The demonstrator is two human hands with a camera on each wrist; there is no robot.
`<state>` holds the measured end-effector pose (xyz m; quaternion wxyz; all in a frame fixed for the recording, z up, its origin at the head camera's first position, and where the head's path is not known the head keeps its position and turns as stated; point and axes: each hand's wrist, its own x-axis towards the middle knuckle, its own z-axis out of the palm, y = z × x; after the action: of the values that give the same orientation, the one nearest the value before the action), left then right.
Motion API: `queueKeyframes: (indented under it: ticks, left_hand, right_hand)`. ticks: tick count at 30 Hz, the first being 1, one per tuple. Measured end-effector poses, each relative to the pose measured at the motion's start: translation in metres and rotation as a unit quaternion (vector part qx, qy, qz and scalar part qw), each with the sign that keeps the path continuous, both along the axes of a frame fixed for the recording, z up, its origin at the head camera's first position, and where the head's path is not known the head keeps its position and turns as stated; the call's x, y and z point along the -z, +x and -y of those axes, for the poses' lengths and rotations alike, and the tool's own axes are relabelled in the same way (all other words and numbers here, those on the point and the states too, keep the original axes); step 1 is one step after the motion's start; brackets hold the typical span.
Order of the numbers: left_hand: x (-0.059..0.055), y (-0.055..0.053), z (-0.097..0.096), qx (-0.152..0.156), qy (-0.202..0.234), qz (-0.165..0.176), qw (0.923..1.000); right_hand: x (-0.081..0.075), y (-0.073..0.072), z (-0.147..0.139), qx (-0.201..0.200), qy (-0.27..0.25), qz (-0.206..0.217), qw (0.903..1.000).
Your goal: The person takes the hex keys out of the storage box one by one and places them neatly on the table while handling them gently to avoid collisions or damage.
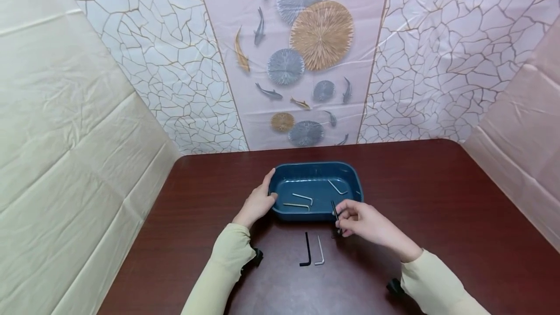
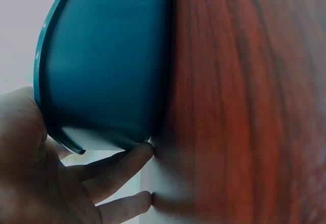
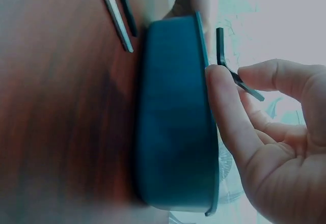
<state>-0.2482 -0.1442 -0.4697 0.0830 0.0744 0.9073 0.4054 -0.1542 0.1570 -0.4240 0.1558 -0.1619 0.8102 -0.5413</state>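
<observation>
My left hand (image 1: 257,204) holds the left end of a dark blue baking dish (image 1: 302,217), thumb over the rim and fingers along the outside wall. In the left wrist view two fingertips (image 2: 145,150) reach down to the tabletop beside it. My right hand (image 1: 360,222) pinches a black hex key (image 3: 232,74) between thumb and fingers, at the dish's front right rim. Inside the dish lie a silver hex key (image 1: 303,198), a gold-toned hex key (image 1: 297,205) and another silver hex key (image 1: 337,188) farther right.
On the table before the dish lie a black hex key (image 1: 308,249) and a silver hex key (image 1: 321,251), side by side. The reddish-brown table (image 1: 197,198) ends at a patterned cloth backdrop (image 1: 323,86), with pale fabric panels (image 1: 87,159) on both sides.
</observation>
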Motion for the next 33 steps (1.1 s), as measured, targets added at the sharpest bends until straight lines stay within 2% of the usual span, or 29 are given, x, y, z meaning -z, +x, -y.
queueKeyframes:
  ticks: [4, 9, 15, 23, 33]
  left_hand:
    - [0.0, -0.001, -0.001, -0.001, -0.004, -0.001, 1.0]
    - [0.001, -0.002, 0.0, -0.005, -0.012, -0.01, 0.9999]
    - [0.005, -0.004, 0.001, 0.002, -0.018, -0.012, 0.9998]
    - [0.004, -0.002, 0.001, 0.008, -0.009, -0.009, 0.9999]
    - [0.003, -0.001, -0.001, 0.003, -0.019, -0.011, 0.9998]
  right_hand:
    - [0.005, 0.008, 0.0, 0.0, 0.006, 0.015, 0.9999]
    - [0.012, 0.014, 0.0, -0.017, 0.011, 0.039, 0.999]
    - [0.022, 0.021, 0.0, -0.033, 0.029, 0.048, 0.9979]
    - [0.03, 0.023, 0.003, -0.024, 0.027, 0.061, 0.9975]
    - [0.033, 0.026, 0.012, 0.0, 0.046, 0.051, 0.9976]
